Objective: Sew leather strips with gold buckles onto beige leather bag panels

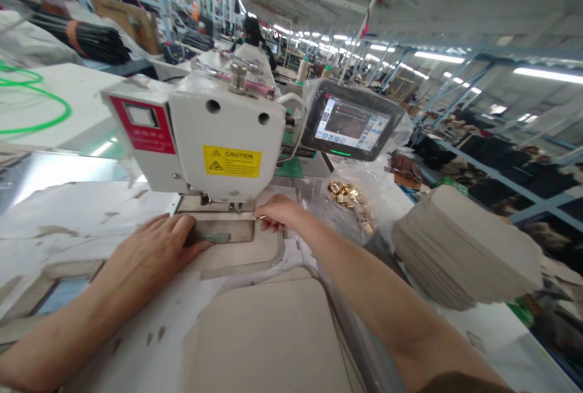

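Note:
A white industrial sewing machine head [228, 119] stands in front of me, its needle area low over a beige panel [241, 256] with a rectangular slot. My left hand [168, 241] lies at the slot's left end, fingers stretched out and thumb along the near edge. A narrow pale strip [225, 215] runs across the slot's far side, under the machine head. At the strip's right end, my right hand [279, 212] has its fingers pinched together. What sits between those fingertips is too small to make out. A small greyish piece [218, 237] shows inside the slot.
Beige panels [268, 332] lie stacked nearest me, with a taller stack [469, 247] on the right. Gold metal fittings [353, 198] fill a clear bag beside my right forearm. A control screen [350, 123] stands behind it. At the left lies a framed template [59, 293].

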Demonstrator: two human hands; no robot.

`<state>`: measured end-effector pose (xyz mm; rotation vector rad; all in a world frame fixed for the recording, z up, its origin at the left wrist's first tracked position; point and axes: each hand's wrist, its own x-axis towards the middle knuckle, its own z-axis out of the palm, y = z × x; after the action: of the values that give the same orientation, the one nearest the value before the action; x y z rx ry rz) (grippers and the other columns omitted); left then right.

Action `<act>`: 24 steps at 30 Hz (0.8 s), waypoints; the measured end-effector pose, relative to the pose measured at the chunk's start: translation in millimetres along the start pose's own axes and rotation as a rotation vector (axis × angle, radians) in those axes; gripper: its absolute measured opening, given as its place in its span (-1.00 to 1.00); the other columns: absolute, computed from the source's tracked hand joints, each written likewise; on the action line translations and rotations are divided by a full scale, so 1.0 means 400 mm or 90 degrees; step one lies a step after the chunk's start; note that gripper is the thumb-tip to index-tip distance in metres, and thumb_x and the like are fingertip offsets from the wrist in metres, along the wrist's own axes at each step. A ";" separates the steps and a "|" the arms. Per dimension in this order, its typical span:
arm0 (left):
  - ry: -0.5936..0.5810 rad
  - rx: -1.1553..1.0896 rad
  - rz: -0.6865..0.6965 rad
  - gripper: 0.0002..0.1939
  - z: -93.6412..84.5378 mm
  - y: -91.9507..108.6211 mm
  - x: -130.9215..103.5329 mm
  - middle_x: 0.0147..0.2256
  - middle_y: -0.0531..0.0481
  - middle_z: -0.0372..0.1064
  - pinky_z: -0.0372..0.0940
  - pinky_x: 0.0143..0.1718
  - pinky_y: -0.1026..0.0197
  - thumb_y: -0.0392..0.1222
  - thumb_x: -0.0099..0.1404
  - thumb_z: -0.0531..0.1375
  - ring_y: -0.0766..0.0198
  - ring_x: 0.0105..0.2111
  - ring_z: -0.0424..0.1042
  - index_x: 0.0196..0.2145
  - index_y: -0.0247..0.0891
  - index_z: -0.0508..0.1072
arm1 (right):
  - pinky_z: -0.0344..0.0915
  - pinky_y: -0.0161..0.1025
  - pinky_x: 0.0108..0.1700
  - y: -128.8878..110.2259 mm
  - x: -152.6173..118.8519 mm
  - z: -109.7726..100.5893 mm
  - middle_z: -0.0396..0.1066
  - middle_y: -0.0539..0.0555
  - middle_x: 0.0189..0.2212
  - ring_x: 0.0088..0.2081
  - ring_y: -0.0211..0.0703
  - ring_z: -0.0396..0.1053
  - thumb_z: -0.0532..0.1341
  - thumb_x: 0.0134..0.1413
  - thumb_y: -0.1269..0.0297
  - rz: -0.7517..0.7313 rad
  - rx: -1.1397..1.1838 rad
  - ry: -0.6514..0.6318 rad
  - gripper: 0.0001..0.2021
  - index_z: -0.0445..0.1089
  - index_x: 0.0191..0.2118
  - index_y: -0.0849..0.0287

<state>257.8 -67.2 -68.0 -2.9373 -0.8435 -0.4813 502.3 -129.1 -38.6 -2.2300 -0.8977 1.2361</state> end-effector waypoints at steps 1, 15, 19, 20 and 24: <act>0.006 0.001 -0.004 -0.51 -0.001 -0.011 -0.006 -0.38 -0.11 0.43 0.37 -0.18 -0.10 0.29 0.40 -0.17 -0.09 -0.27 0.48 -0.33 -0.14 0.27 | 0.02 -0.45 -0.76 -0.008 0.001 0.009 0.35 -0.02 -0.77 -0.78 -0.36 0.20 0.27 0.06 0.40 -0.002 0.000 -0.004 -0.73 0.31 -0.61 0.26; -0.002 0.003 0.035 -0.56 0.011 -0.006 0.037 -0.29 -0.17 0.50 0.35 0.03 -0.16 0.19 0.42 -0.09 -0.09 -0.17 0.51 -0.25 -0.20 0.37 | 0.07 -0.47 -0.72 -0.010 0.025 -0.029 0.34 -0.07 -0.75 -0.76 -0.37 0.25 0.21 0.19 0.41 0.025 0.033 -0.040 -0.77 0.33 -0.51 0.27; -0.003 -0.050 0.060 -0.59 0.033 0.017 0.041 -0.10 -0.24 0.53 0.30 0.14 -0.14 0.06 0.44 -0.05 -0.06 -0.07 0.52 -0.15 -0.27 0.44 | 0.09 -0.47 -0.71 0.012 0.007 -0.066 0.34 -0.06 -0.74 -0.76 -0.37 0.24 0.17 0.23 0.44 0.050 0.043 -0.052 -0.75 0.33 -0.50 0.28; 0.003 -0.056 0.072 -0.60 0.041 0.021 0.041 -0.04 -0.25 0.52 0.28 0.17 -0.13 0.03 0.44 -0.05 -0.04 -0.04 0.52 -0.11 -0.29 0.45 | 0.09 -0.47 -0.71 0.017 0.002 -0.075 0.34 -0.05 -0.74 -0.76 -0.37 0.24 0.16 0.24 0.44 0.055 0.044 -0.054 -0.75 0.33 -0.50 0.28; 0.050 -0.052 0.128 -0.59 0.068 0.041 0.039 0.04 -0.26 0.51 0.24 0.22 -0.09 -0.11 0.45 -0.06 0.02 0.05 0.48 -0.03 -0.34 0.49 | 0.13 -0.47 -0.69 0.039 -0.008 -0.107 0.36 -0.05 -0.73 -0.76 -0.37 0.24 0.16 0.23 0.46 0.067 0.047 -0.049 -0.77 0.31 -0.49 0.27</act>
<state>286.6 -69.5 -88.3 -3.0098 -0.5258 -0.6245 543.0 -144.8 -25.0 -2.2097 -0.7573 1.3883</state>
